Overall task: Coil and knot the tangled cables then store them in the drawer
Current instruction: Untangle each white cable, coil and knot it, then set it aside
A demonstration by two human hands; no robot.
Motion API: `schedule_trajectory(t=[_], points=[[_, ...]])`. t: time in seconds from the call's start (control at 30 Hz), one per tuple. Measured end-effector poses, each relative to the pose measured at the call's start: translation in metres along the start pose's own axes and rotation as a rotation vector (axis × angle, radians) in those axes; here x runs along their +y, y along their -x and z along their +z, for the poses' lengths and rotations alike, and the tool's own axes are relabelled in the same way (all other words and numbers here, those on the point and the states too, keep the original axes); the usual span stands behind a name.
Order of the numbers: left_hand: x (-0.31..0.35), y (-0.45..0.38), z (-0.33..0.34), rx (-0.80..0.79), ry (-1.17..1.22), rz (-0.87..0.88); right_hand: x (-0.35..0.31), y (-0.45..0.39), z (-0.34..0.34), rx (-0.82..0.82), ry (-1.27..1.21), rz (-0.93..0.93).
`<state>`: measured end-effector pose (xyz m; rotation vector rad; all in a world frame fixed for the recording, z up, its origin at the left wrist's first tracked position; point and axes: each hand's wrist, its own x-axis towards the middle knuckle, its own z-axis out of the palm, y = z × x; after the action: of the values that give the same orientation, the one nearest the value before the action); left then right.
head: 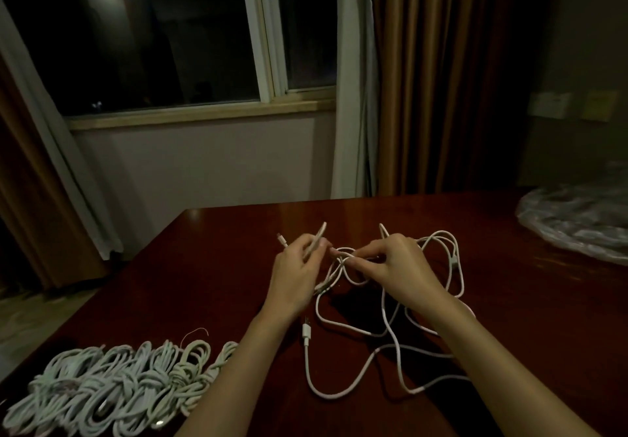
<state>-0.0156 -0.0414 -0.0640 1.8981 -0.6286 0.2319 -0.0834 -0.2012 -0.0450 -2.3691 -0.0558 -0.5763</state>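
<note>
**Both hands work a white cable tangle**

The left hand (299, 273) pinches a cable end; the right hand (397, 266) pinches a loop of the tangled cables (390, 327), thin, white, sprawling mid-surface (221, 266). Coiled cable bundles (112, 385) lie along the near left edge.

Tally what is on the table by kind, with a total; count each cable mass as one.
Pile of coiled white cables: 1
Loose white cable tangle, gripped by both hands: 1
Clear plastic-wrapped bundle: 1
Total: 3
</note>
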Motion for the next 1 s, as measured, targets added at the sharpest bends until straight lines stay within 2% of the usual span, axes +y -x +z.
schedule_trajectory(t=[0.13,0.23,0.33,0.5,0.57,0.63,0.7,0.8,1.0], points=[[0.001,0.004,0.01,-0.192,0.061,-0.042,-0.007,0.001,0.004,0.023,-0.07,-0.084],[0.001,0.001,0.013,-0.281,0.227,-0.157,-0.005,0.001,0.002,0.023,-0.149,-0.074],[0.003,0.0,0.01,-0.224,0.378,-0.22,-0.002,0.0,-0.002,-0.017,-0.233,-0.004],[0.001,-0.005,0.004,0.018,0.668,-0.365,0.007,0.0,-0.005,-0.108,-0.23,0.062],[0.002,-0.006,0.001,0.114,0.719,-0.401,0.006,0.001,-0.005,-0.124,-0.269,0.09],[0.0,-0.005,0.001,0.13,0.721,-0.401,0.003,0.002,-0.004,-0.121,-0.318,0.1],[0.001,-0.002,0.005,0.051,0.68,-0.389,-0.001,0.003,-0.002,-0.087,-0.342,0.092],[0.002,0.002,0.015,-0.181,0.601,-0.304,-0.006,0.005,0.005,-0.078,-0.297,0.063],[0.007,0.006,0.018,-0.229,0.584,-0.233,-0.013,0.007,0.018,-0.032,-0.178,0.023]])
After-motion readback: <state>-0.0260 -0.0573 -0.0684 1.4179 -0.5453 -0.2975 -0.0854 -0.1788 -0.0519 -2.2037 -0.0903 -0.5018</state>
